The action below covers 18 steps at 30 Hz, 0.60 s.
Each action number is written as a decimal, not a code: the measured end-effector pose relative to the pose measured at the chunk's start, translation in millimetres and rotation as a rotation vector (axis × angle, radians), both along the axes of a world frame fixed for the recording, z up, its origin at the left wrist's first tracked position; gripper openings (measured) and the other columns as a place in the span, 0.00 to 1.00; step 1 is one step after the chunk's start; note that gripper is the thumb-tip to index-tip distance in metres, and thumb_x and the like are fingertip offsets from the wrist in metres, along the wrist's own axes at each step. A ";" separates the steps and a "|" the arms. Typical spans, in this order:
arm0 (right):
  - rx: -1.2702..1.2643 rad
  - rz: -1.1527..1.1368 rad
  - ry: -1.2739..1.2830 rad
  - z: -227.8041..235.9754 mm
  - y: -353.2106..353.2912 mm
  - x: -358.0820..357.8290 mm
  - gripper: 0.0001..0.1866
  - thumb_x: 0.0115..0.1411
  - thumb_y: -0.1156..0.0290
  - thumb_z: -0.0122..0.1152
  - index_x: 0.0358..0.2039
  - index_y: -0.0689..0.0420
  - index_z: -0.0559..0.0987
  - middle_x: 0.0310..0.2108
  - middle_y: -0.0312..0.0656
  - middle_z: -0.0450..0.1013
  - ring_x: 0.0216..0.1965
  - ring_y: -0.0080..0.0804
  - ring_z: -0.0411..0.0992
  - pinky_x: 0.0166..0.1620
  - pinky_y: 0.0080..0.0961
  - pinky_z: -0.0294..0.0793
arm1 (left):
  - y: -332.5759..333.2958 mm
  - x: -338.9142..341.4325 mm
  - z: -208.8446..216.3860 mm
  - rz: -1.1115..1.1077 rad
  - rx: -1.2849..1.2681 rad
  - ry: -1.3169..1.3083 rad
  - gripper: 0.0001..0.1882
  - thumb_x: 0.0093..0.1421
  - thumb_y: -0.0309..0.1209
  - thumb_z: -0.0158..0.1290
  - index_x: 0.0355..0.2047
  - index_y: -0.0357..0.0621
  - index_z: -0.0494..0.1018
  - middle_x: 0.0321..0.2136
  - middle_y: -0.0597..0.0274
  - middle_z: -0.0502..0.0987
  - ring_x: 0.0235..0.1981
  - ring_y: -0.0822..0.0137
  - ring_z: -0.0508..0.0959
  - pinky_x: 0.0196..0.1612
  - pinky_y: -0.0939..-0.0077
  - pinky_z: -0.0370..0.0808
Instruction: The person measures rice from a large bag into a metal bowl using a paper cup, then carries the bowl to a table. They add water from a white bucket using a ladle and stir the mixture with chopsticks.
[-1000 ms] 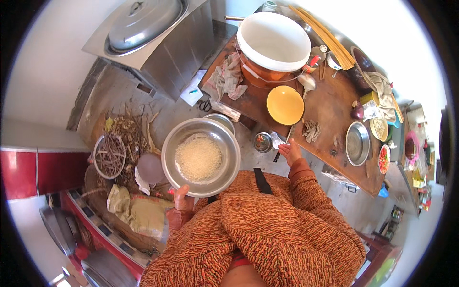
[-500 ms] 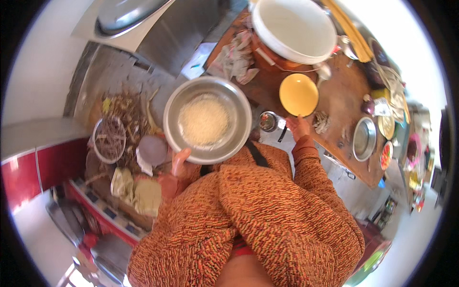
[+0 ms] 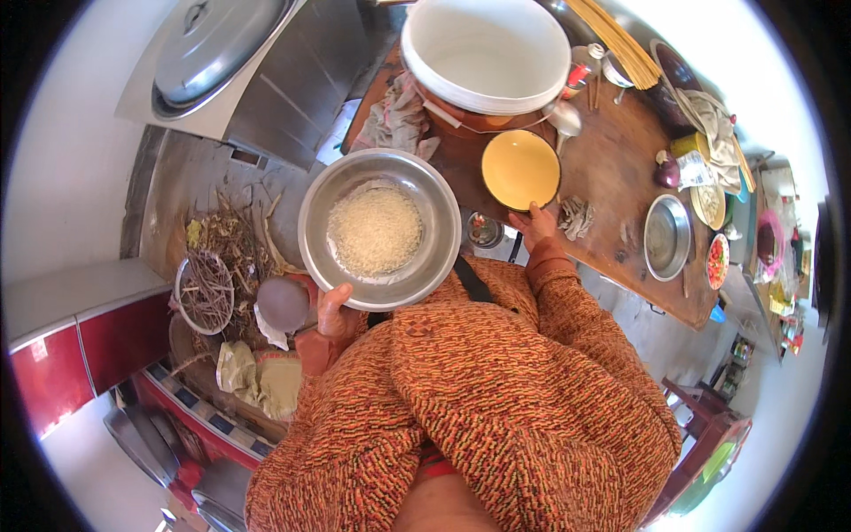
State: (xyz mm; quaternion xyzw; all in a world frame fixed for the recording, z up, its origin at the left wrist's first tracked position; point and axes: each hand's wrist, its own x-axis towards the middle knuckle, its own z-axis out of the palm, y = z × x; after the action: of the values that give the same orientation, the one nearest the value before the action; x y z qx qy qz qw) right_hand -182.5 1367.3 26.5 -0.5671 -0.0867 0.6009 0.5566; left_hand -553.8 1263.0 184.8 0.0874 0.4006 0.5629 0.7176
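Note:
My left hand [image 3: 335,317] is closed on the near left rim of a wide steel bowl [image 3: 441,244], its thumb over the edge. White rice grains [image 3: 374,229] lie in the bottom of that bowl. To the right, my right hand [image 3: 536,229] grips the near rim of a yellow bowl [image 3: 521,170] with a dark edge. Nothing shows inside the yellow bowl. It is over the left part of a brown wooden table [image 3: 612,177]; whether it touches the tabletop I cannot tell.
A large white bucket [image 3: 486,53] stands on the table beyond the yellow bowl, a crumpled cloth [image 3: 396,120] beside it. A steel basin [image 3: 667,238] and a dish of red pieces [image 3: 718,262] lie at the right. Twigs [image 3: 208,288] fill the floor area at left.
The view has shifted, so the table and bucket appear farther left. The yellow bowl and my right hand appear nearer the steel bowl. Both hands keep their grips.

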 end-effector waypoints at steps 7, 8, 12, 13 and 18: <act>-0.204 0.024 0.159 27.4 -24.4 10.6 0.30 0.58 0.57 0.55 0.54 0.63 0.59 0.46 0.55 0.63 0.45 0.50 0.66 0.47 0.39 0.71 | 23.7 25.1 12.1 -0.127 0.039 0.110 0.35 0.47 0.32 0.52 0.55 0.35 0.54 0.50 0.48 0.65 0.50 0.56 0.68 0.52 0.60 0.66; -0.261 0.057 0.119 49.7 -32.6 7.8 0.31 0.57 0.56 0.56 0.54 0.63 0.61 0.43 0.55 0.65 0.46 0.46 0.67 0.46 0.38 0.71 | 26.5 25.5 11.1 -0.193 0.026 0.124 0.34 0.48 0.31 0.52 0.55 0.34 0.55 0.48 0.48 0.66 0.49 0.56 0.69 0.52 0.61 0.67; 0.023 0.302 0.102 111.3 -64.7 0.8 0.33 0.57 0.51 0.54 0.54 0.65 0.62 0.43 0.50 0.68 0.46 0.37 0.68 0.45 0.34 0.71 | 45.5 43.9 9.5 -0.323 0.045 0.120 0.28 0.51 0.30 0.54 0.50 0.31 0.59 0.45 0.49 0.69 0.45 0.60 0.71 0.49 0.64 0.68; 0.120 0.346 0.125 137.6 -63.5 -9.0 0.34 0.57 0.50 0.54 0.53 0.65 0.62 0.43 0.48 0.68 0.46 0.35 0.68 0.46 0.32 0.71 | 51.2 48.7 7.6 -0.354 0.061 0.131 0.27 0.51 0.31 0.54 0.50 0.31 0.60 0.44 0.49 0.70 0.45 0.61 0.72 0.49 0.65 0.69; 0.421 0.579 0.168 172.0 -63.7 -14.8 0.33 0.56 0.53 0.56 0.54 0.64 0.63 0.48 0.41 0.67 0.48 0.28 0.66 0.52 0.27 0.64 | 67.6 78.8 11.7 -0.375 0.082 0.109 0.28 0.51 0.31 0.54 0.50 0.30 0.60 0.43 0.50 0.71 0.44 0.62 0.72 0.48 0.68 0.68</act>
State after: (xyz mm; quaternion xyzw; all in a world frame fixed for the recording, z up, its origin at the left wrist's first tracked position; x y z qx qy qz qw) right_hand -197.4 1303.7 198.5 -0.3406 -0.3193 0.7470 0.4733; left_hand -475.0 1330.6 196.5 0.2202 0.3924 0.4299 0.7828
